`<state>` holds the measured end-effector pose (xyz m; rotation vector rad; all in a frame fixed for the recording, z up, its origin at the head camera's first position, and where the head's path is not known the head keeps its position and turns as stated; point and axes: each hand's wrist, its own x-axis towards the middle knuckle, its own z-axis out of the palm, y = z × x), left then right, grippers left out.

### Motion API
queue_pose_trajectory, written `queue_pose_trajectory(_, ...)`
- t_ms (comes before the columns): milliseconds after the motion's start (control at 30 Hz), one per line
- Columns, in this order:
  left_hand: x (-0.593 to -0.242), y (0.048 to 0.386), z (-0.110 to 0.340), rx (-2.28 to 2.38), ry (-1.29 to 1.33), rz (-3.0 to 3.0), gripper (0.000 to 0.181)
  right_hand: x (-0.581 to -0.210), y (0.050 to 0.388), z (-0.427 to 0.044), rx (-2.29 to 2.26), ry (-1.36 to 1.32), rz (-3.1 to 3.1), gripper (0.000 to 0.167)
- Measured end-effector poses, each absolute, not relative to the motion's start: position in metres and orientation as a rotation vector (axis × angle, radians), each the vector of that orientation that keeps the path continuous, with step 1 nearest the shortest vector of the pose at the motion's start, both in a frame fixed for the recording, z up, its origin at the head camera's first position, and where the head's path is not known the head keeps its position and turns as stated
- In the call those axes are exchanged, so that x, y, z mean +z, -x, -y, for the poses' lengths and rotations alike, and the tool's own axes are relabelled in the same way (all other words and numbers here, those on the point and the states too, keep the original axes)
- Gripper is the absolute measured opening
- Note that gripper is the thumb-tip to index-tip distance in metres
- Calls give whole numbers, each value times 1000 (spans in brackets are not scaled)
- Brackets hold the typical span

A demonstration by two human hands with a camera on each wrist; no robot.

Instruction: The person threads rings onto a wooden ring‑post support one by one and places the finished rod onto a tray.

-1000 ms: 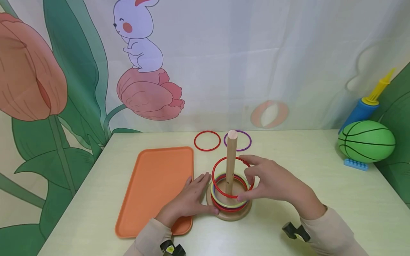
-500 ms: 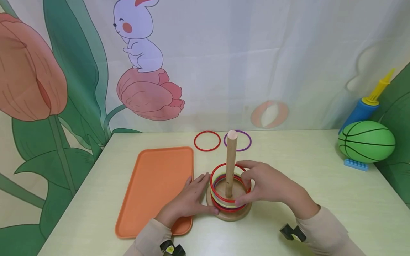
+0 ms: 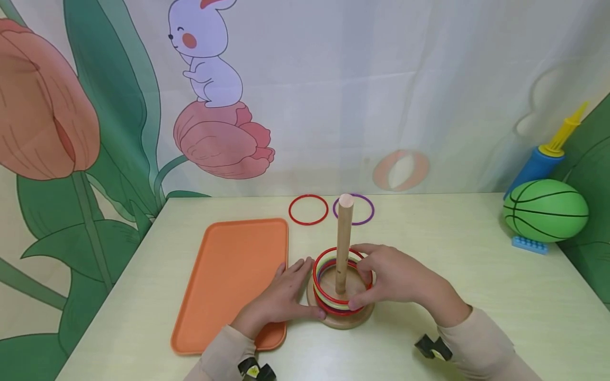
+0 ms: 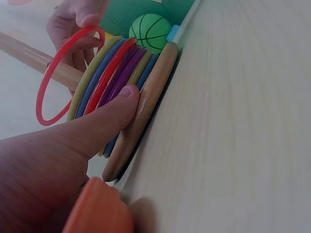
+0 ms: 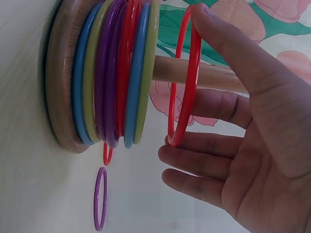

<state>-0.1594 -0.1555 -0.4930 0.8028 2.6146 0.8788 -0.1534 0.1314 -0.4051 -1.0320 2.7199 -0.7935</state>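
A wooden peg [image 3: 344,238] stands upright on a round wooden base [image 3: 350,321]. Around its foot lies a stack of blue, yellow-green, purple and red rings [image 5: 112,73]. My right hand [image 3: 402,278] pinches a red ring [image 5: 191,82] between thumb and fingers. The peg passes through this ring, which hangs just above the top yellow-green one, apart from the stack. My left hand [image 3: 281,299] rests against the left of the base, fingers extended; its thumb [image 4: 109,114] presses on the lower rings beside the base rim.
An orange tray [image 3: 233,286] lies to the left, partly under my left forearm. Behind the peg are a red ring [image 3: 308,224] and a purple ring [image 3: 373,211]. At the right edge sit a green ball [image 3: 545,211], a blue toy brick [image 3: 529,245] and a blue-and-yellow pump [image 3: 538,161].
My right hand has lowered the red ring along the peg, moving down and slightly left. The left hand has stayed in place.
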Motion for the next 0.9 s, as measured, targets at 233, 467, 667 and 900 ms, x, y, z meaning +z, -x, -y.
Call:
queue_pose_trajectory(233,-492,159,155,889,-804,-2613,123,-410,154,-130,-775,1047,-2714,51)
queue_pose_trajectory(467,-492,159,154,881,-808,-2619,123,-411,154,-128,-768,1060,-2711,50)
queue_pose_trajectory(667,-493,160,154,870,-807,-2622,123,-413,155,-127,-766,1053,-2691,48)
queue_pose_trajectory(900,-493,160,154,859,-805,-2625,123,-415,154,-127,-757,1048,-2691,47)
